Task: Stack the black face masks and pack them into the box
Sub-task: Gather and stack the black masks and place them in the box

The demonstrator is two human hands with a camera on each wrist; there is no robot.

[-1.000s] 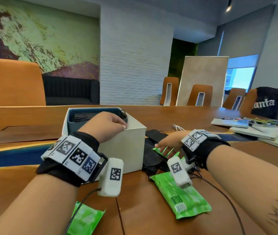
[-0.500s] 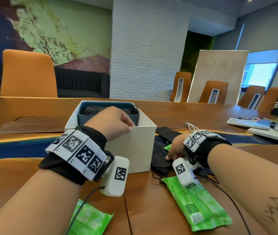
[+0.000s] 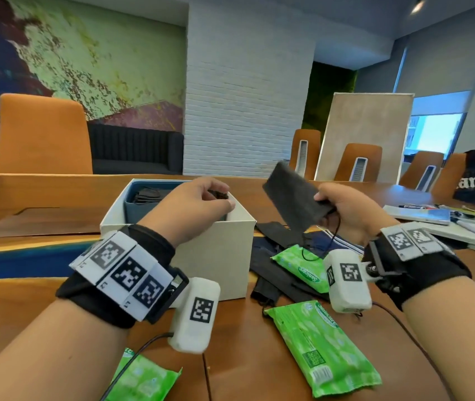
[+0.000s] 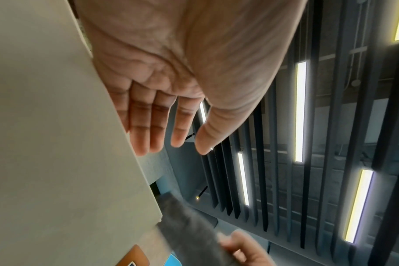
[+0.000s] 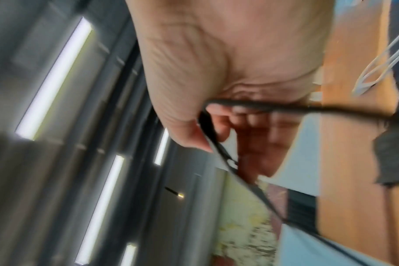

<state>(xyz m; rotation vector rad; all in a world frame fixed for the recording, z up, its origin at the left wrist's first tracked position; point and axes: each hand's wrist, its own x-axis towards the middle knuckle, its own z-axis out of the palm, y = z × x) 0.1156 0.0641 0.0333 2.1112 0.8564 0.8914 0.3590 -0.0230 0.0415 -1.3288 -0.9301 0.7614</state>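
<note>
1. The right hand (image 3: 346,209) pinches one black face mask (image 3: 294,195) by its near edge and holds it in the air to the right of the white box (image 3: 219,256); an ear loop dangles below the fingers.
2. The left hand (image 3: 195,204) hovers over the box's near rim with fingers relaxed and holding nothing (the left wrist view shows them nearly straight beside the box wall).
3. More masks already lie in the blue inner tray (image 3: 132,204); a loose pile of masks (image 3: 271,256) waits on the table (image 3: 245,357) among green wipe packs (image 3: 320,345).
4. To place it well, I judge the mask should go in flat, edges lined up with the stack, loops tucked under.
5. The free hand could steady the box or press the stack down.
6. Watch the dangling loop: it may snag the rim.
</note>
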